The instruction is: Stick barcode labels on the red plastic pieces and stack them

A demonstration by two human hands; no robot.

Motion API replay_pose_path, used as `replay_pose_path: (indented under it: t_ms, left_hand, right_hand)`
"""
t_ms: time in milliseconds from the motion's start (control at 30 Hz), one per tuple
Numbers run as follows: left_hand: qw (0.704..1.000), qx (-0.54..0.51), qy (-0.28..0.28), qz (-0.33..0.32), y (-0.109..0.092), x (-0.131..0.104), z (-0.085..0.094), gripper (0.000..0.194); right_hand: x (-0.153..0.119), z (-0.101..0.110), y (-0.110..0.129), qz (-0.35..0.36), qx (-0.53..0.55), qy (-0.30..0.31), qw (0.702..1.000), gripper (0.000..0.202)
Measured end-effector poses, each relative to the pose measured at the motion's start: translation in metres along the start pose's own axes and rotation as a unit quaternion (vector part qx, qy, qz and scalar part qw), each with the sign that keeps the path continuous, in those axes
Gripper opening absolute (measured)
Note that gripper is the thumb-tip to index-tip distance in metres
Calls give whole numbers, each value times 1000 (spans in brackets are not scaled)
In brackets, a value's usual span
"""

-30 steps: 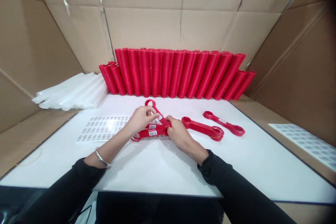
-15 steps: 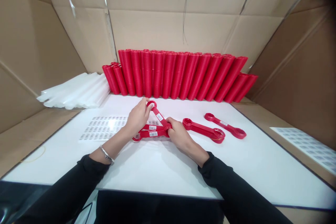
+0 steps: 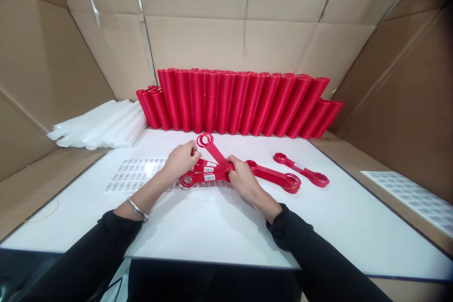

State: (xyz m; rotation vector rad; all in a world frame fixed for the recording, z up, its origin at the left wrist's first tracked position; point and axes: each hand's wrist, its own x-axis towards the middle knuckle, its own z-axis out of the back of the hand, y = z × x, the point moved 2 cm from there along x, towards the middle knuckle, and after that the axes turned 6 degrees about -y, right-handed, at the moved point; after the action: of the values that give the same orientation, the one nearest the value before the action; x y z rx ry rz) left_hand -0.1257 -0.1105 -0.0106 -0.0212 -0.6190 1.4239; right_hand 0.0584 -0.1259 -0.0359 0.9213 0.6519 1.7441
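My right hand (image 3: 244,180) is closed around the ring ends of several flat red plastic bars with ringed ends (image 3: 209,177), which fan out to the left. Three of the lower bars show white barcode labels; the upper bar (image 3: 217,152) shows a plain face. Just left of the fan, my left hand (image 3: 180,160) has its fingers curled together, and whatever they pinch is hidden. Under and beside that hand lies a sheet of barcode stickers (image 3: 132,173), partly covered by the bars.
Right of my hands lie a bundle of red bars (image 3: 271,174) with a band at one end and a labelled red stack (image 3: 300,169). Tall red stacks (image 3: 228,101) line the back. White plastic sleeves (image 3: 97,125) lie left, another sticker sheet (image 3: 410,198) right. Cardboard walls (image 3: 198,37) enclose the white table (image 3: 212,236).
My left hand has left the upper bar's ring and shifted slightly left and down. Another labelled bar now shows in the lower fan, and the upper bar shows no label. My right hand keeps its grip.
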Motion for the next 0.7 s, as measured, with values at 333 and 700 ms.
replay_pose_path:
  t_ms: [333,700]
  left_hand:
    - [999,26,34,-15,30,14,-10,23]
    - [994,29,95,-46,36,13,-26,22]
  right_hand:
    - [-8,-5,2,28,8,68,997,23]
    - [-7,-7,-3,5,-23,82,996,21]
